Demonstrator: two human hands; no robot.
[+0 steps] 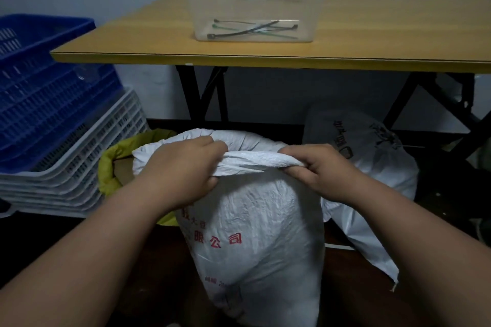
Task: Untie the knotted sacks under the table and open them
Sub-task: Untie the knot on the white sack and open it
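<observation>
Nearest the camera, a white woven sack (255, 241) with red printing is standing upright on the dark floor in front of the surface (372, 34). The left hand (183, 167) is gripping the rolled rim of the sack's mouth, fingers curled over the fabric, and the right hand (316, 167) is pinching the same rolled rim a little further along, thumb underneath. The stretch of rim between the two hands is lying bunched and flattened.

Just behind and to the left, a yellow-green sack (111, 167) is sitting with its mouth rolled open, touching the white one. To the right, under the surface, a second white sack (372, 156) is leaning, its neck gathered and tied.

Further left, white crates (79, 167) are lying stacked, with a blue crate (45, 82) tilting on top.

On the surface, a clear plastic tub (255, 8) is holding several cable ties (252, 30).
</observation>
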